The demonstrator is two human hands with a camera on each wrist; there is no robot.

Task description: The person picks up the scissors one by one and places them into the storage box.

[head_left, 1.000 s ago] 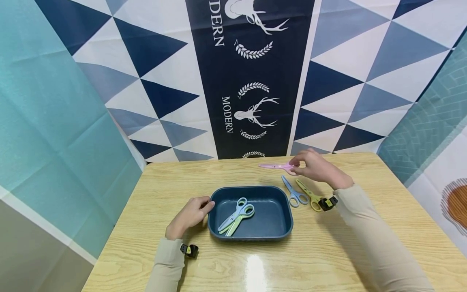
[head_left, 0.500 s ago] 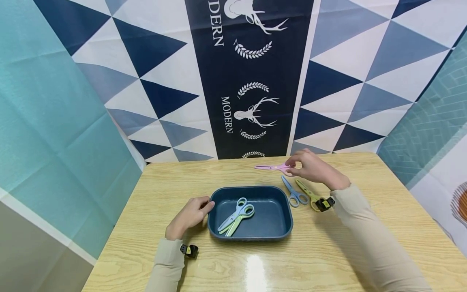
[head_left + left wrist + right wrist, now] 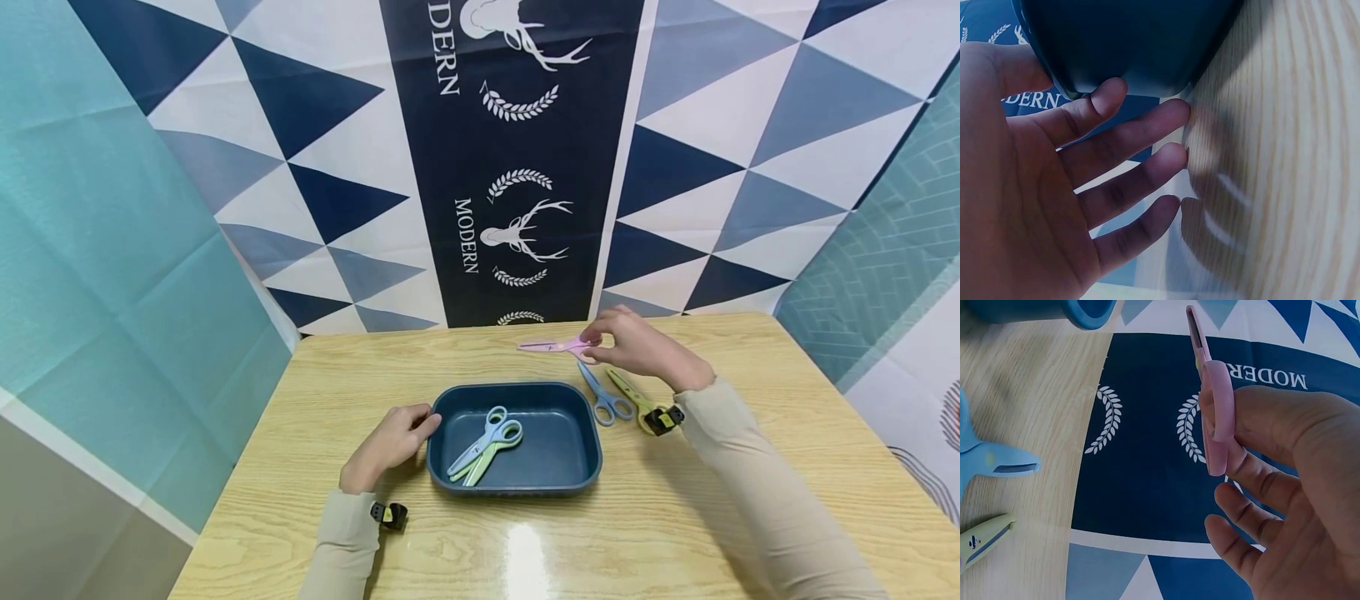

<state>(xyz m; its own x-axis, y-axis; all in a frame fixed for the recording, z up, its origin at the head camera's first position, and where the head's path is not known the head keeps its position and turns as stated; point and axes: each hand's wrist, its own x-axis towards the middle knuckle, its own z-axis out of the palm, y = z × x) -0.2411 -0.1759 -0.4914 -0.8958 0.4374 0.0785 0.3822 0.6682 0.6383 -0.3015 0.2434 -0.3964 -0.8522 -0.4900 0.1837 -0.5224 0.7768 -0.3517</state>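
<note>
My right hand (image 3: 626, 340) pinches pink scissors (image 3: 551, 346) by the handle loops, above the back of the table, blades pointing left. In the right wrist view, the thumb and index finger hold the pink scissors (image 3: 1217, 406) while the other fingers stay off them. My left hand (image 3: 390, 443) holds the left rim of a dark blue tray (image 3: 592, 442), thumb at the rim; in the left wrist view the index fingertip lies against the tray (image 3: 1116, 37) wall and the other fingers spread near the table. Inside the tray, light blue scissors (image 3: 476, 450) lie across green scissors (image 3: 487, 460).
Blue scissors (image 3: 600, 393) and yellow-green scissors (image 3: 630, 390) lie on the wooden table (image 3: 360, 367) right of the tray, below my right hand. A patterned cloth (image 3: 525, 167) hangs behind the table's back edge. Each wrist wears a small black camera.
My right hand has moved slightly left with the pink scissors, whose handles now pass just above the blue scissors' tip. The left hand and tray have stayed put.
</note>
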